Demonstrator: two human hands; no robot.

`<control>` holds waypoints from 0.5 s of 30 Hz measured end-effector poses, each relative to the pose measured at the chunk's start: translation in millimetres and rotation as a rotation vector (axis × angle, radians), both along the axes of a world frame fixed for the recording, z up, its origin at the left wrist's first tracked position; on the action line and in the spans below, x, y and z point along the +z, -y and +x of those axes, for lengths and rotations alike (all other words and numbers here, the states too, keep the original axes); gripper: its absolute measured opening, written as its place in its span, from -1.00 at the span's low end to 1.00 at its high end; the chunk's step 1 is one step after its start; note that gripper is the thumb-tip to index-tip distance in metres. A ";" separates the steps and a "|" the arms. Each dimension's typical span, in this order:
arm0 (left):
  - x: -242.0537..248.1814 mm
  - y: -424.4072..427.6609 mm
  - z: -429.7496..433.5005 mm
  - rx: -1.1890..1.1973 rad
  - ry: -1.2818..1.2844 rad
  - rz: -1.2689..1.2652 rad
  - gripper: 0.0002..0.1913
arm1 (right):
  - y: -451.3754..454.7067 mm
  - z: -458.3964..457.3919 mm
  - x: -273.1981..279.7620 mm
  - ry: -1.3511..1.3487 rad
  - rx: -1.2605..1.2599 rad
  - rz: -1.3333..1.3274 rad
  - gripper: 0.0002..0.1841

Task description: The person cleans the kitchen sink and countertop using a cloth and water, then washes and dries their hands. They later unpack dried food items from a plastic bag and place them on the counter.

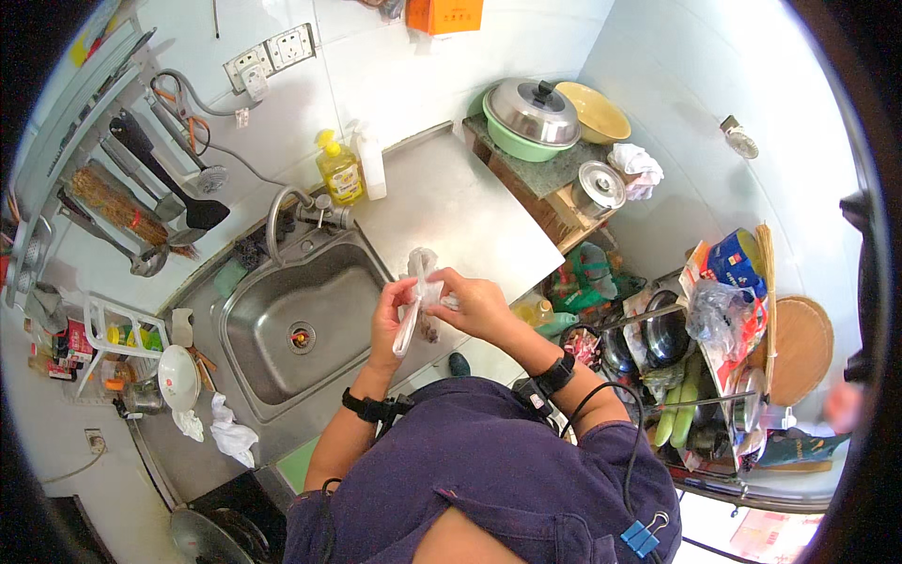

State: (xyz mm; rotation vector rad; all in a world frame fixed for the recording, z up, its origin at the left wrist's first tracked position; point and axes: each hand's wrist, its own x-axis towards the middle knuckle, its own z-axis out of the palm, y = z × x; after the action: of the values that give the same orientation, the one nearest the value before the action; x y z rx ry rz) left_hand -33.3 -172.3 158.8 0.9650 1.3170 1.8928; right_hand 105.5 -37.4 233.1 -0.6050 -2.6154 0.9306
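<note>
A thin, clear plastic bag (421, 264) hangs between my two hands, in front of the steel countertop's near edge. My left hand (389, 321) pinches one side of it with thumb and fingertips, close to the sink's right rim. On the other side my right hand (471, 302) grips the gathered plastic between thumb and forefinger. Small brownish contents (428, 329) show through its lower part; what they are cannot be told. To the left lies the stainless steel sink (282, 352) with a strainer in its drain (301, 337).
A faucet (273, 225) arches over the sink. Yellow pump bottle (341, 173) and white bottle (371, 166) stand against the wall. A lidded green basin (528, 141) sits on the stone-topped stand. Shelving at right carries pans (666, 328) and long green vegetables (680, 409). Utensils (151, 162) hang at left.
</note>
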 end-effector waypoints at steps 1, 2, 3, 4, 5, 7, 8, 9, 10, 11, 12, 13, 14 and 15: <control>1.5 -0.5 0.4 0.014 -0.002 -0.008 -0.55 | -1.8 -2.2 -0.5 0.010 0.017 0.045 -0.60; 3.5 -1.2 0.7 0.006 0.011 -0.013 -0.50 | -3.3 -4.5 -2.3 0.066 0.020 0.050 -0.68; 5.7 -3.2 1.8 0.012 -0.040 0.003 -0.47 | -5.2 -4.8 -4.9 0.097 0.031 0.025 -0.70; 8.1 -5.0 3.0 0.035 -0.097 0.021 -0.43 | -6.9 -4.8 -8.2 0.089 0.055 0.013 -0.71; 10.2 -8.1 3.9 0.069 -0.133 0.035 -0.40 | -8.9 -4.3 -12.2 0.078 0.077 0.006 -0.73; 13.3 -13.6 6.6 0.143 -0.121 0.055 -0.40 | -12.4 -2.2 -20.9 -0.038 0.030 -0.367 -0.77; 14.2 -16.3 7.0 0.169 -0.070 0.091 -0.41 | -14.2 -0.8 -25.0 -0.079 -0.005 -0.544 -0.79; 14.7 -19.4 7.7 0.156 -0.016 0.131 -0.42 | -16.2 0.7 -28.4 -0.099 -0.023 -0.676 -0.79; 14.7 -21.2 7.4 0.233 -0.143 0.057 -0.61 | -18.2 2.4 -31.3 -0.101 -0.053 -0.804 -0.80; 14.2 -22.5 7.9 0.160 -0.144 -0.016 -0.68 | -20.4 4.2 -33.5 -0.098 -0.093 -0.930 -0.80; 13.1 -24.1 8.7 0.082 -0.125 -0.109 -0.75 | -22.8 6.6 -35.1 -0.114 -0.085 -0.930 -0.83; 11.9 -24.5 9.2 0.010 -0.059 -0.273 -0.81 | -25.4 8.9 -36.2 -0.086 -0.105 -0.938 -0.85; 10.1 -26.1 10.7 0.026 -0.057 -0.197 -0.92 | -27.8 11.7 -37.1 -0.060 -0.123 -0.946 -0.87; 8.3 -26.6 11.3 0.021 -0.104 -0.239 -0.90 | -30.4 14.6 -38.0 -0.022 -0.143 -0.957 -0.89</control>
State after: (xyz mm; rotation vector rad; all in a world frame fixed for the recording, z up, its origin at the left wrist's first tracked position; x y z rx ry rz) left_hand -22.1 -145.7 167.1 0.9382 1.5783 1.6728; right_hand 120.2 -7.1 195.1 -0.9472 -1.9303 2.1018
